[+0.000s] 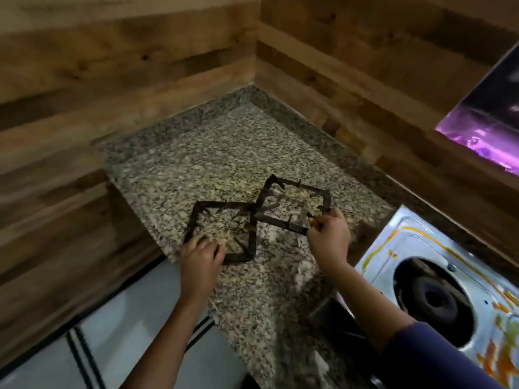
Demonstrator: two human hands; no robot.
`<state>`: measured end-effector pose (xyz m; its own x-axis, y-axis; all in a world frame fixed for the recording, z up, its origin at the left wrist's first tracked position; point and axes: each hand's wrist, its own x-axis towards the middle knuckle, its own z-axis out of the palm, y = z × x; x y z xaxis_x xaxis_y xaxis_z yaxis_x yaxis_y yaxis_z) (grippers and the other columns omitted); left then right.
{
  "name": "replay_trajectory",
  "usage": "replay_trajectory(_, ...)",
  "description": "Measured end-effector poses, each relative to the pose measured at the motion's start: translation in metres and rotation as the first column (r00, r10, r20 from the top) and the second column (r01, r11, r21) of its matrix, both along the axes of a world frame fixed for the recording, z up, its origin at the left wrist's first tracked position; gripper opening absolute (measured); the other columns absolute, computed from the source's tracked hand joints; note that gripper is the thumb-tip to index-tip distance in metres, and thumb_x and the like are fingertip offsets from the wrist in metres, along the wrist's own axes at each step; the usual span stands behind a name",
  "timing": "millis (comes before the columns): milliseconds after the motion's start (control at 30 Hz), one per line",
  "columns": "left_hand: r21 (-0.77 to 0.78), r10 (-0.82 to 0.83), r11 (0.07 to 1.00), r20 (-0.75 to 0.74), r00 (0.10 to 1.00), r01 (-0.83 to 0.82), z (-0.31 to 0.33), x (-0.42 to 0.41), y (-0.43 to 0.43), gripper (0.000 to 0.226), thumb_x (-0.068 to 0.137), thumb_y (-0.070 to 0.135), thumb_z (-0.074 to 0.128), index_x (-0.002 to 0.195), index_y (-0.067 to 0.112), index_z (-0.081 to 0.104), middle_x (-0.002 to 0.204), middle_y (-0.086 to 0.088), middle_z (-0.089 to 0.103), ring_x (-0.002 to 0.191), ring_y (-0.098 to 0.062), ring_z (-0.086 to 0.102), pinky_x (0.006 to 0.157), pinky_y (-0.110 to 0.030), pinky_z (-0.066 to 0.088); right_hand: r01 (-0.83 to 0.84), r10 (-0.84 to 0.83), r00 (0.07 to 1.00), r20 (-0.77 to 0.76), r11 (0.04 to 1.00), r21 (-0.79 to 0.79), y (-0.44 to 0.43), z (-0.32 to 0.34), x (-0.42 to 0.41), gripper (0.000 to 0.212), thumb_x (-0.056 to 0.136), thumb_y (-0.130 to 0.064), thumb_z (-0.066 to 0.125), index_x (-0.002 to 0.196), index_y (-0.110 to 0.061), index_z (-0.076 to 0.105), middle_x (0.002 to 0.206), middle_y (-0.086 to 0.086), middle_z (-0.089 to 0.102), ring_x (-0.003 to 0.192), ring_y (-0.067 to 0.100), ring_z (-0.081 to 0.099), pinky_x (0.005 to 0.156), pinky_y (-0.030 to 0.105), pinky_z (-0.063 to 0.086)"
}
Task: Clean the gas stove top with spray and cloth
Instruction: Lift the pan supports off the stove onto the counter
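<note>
The left hand (202,249) grips the near corner of the left grate (224,204), and the right hand (328,234) pinches a corner of the right grate (303,186). Both grates lie on the speckled counter (196,153), touching at one corner, likely so the stained stove top (415,234) at the right is bare for wiping. Its round hole holds only the burner (434,300), and I see no spray or cloth.

Speckled granite counter (196,164), wood-panelled walls (112,66)
</note>
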<state>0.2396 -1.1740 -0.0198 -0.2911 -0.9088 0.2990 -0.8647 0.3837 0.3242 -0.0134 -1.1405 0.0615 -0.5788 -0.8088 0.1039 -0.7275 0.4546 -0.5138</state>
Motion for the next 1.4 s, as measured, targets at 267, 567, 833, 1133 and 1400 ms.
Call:
replay_trajectory(267,0.140,0.124,0.984,-0.067,0.990,-0.114,-0.030,0.001,0.001,0.033,0.096,0.038,0.059,0.101,0.009,0.075,0.110,-0.005,0.073,0.127,-0.030,0.053,0.108,-0.051,0.037,0.180,-0.191,0.980,0.056,0.970,0.162,-0.023,-0.020,0.031,0.016,0.088,-0.008,0.056,0.077,0.002,0.064,0.106,0.010,0.050,0.075,0.022,0.044,0.066,0.032,0.042)
replay_trajectory(567,0.197,-0.072,0.979,0.122,0.990,0.047,-0.036,-0.015,0.028,0.065,0.099,0.052,0.029,0.151,0.013,0.034,0.157,-0.005,0.033,0.148,-0.025,0.024,0.118,-0.044,0.015,0.267,-0.306,0.943,0.129,0.930,0.254,-0.018,-0.040,0.033,0.008,0.091,-0.003,0.060,0.095,0.001,0.065,0.124,0.009,0.050,0.085,0.019,0.047,0.074,0.027,0.041)
replay_trajectory(833,0.308,-0.156,0.948,0.218,0.963,0.083,-0.042,-0.008,0.040,0.072,0.098,0.058,0.017,0.151,0.013,0.035,0.157,-0.006,0.034,0.148,-0.026,0.023,0.117,-0.046,0.013,0.190,-0.298,0.935,0.192,0.878,0.439,-0.010,-0.037,0.010,0.026,0.096,-0.005,0.048,0.119,0.003,0.057,0.130,0.020,0.049,0.109,0.029,0.055,0.088,0.029,0.048)
replay_trajectory(1133,0.263,-0.226,0.940,0.009,0.974,0.216,0.018,-0.057,0.053,0.080,0.093,0.066,0.008,0.153,0.018,0.030,0.161,-0.001,0.023,0.151,-0.019,0.006,0.121,-0.046,0.000,0.088,-0.120,0.789,0.603,0.993,0.082,0.033,0.017,0.018,0.048,0.088,-0.004,0.047,0.136,-0.006,0.051,0.125,0.012,0.060,0.096,0.024,0.063,0.068,0.031,0.050)
replay_trajectory(1400,0.011,-0.708,0.688,-0.214,0.673,0.726,0.099,-0.200,0.118,0.059,0.096,0.049,0.038,0.138,0.012,0.054,0.145,-0.009,0.052,0.140,-0.027,0.041,0.110,-0.051,0.038,0.363,-0.093,0.816,0.570,0.850,-0.382,0.223,0.058,-0.065,0.023,0.090,-0.001,0.061,0.098,-0.020,0.072,0.089,-0.002,0.072,0.078,0.008,0.065,0.075,0.027,0.053)
